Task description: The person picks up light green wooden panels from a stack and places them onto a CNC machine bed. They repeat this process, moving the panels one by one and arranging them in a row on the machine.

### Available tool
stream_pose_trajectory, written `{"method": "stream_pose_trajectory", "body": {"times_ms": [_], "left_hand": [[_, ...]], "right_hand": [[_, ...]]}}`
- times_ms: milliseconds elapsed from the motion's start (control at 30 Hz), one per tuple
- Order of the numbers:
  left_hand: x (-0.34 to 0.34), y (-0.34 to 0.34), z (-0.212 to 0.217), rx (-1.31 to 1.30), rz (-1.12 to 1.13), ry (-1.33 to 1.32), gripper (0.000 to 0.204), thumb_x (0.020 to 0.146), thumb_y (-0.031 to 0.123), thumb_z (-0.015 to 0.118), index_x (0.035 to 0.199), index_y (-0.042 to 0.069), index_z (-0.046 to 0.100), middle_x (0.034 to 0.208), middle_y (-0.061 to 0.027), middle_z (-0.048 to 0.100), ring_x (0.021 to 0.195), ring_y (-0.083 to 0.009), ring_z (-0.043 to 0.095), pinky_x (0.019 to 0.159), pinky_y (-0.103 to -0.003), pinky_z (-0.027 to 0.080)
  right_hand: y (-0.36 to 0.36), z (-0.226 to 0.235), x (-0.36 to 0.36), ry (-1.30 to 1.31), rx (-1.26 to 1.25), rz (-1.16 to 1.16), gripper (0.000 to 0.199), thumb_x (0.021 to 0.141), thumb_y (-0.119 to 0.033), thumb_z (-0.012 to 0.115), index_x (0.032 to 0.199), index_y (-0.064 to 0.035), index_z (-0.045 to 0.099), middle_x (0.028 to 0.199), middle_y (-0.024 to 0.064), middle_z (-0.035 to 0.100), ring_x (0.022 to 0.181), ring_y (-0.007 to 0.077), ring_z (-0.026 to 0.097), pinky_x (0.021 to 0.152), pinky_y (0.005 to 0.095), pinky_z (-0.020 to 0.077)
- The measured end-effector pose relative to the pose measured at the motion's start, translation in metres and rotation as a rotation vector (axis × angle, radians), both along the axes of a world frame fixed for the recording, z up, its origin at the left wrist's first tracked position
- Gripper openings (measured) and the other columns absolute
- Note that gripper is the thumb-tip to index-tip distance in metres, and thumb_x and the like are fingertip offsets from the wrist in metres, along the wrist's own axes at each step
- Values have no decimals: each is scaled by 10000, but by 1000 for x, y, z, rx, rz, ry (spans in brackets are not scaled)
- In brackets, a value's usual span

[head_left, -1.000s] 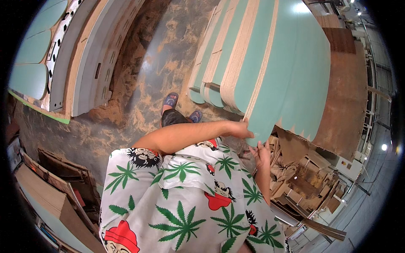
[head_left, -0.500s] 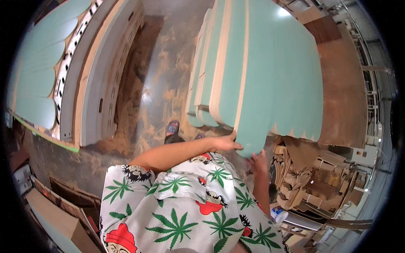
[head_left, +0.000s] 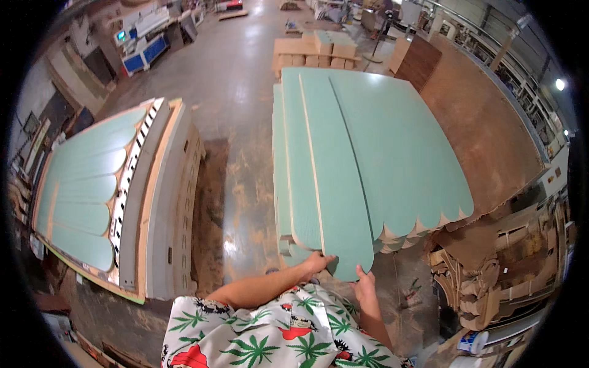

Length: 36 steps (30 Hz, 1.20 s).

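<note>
Dusty workshop floor (head_left: pixel 245 178) stretches open on the left. Big green boards (head_left: pixel 392 159) lie stacked ahead. Both hands grip one board's round near end: left hand (head_left: pixel 317 264) curled on top, right hand (head_left: pixel 364 286) under its edge.

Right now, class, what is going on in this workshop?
A person holds the rounded near end of a long mint-green board with both hands: the left hand on its lower left edge, the right hand under the tip. It lies on a stack of similar green boards. More rounded green panels lie to the left.
</note>
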<state>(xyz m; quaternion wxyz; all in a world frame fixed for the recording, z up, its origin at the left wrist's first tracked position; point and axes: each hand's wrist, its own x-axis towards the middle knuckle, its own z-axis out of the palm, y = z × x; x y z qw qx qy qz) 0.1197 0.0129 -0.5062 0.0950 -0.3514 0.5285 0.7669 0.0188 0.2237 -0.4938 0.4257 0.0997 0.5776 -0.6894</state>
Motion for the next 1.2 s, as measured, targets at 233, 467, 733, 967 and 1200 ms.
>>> {"method": "stream_pose_trajectory", "body": {"times_ms": [233,467,733,967,1200], "left_hand": [[-5,21,26,16,215,-45,427,1016,336,651,1258,-9,585,1086,-88,661,913,-207,626,775,-378,554],[43,5,-11,-99,230,-146,419,1016,293,658,1277,-24,577,1146,-114,663,1013,-228,630,892,-397,524],[113,26,-9,-4,241,-234,439,1011,299,665,1328,9,580,1199,-78,674,1053,-205,642,944,-387,521],[112,46,27,163,366,-232,419,997,293,685,1279,1,581,1103,-96,665,951,-225,652,826,-388,542],[99,39,37,199,360,-159,347,1021,275,650,1254,29,570,944,-68,640,782,-193,620,562,-333,505]], "right_hand": [[17,-29,-11,68,59,120,553,1015,-263,642,1489,-97,410,1437,140,508,1223,351,568,934,555,524],[15,-27,29,78,93,365,664,1029,-154,603,1536,-86,178,1449,166,445,1202,329,584,802,462,620],[44,-26,79,-26,-13,548,587,1058,-111,524,1511,24,176,1370,217,501,978,267,698,823,350,600],[57,-22,69,246,316,737,822,953,-357,689,1498,98,274,1413,267,464,1280,340,504,1069,416,420],[47,-4,49,211,289,741,763,963,-342,675,1512,38,305,1484,226,428,1306,301,479,1073,403,406]]}}
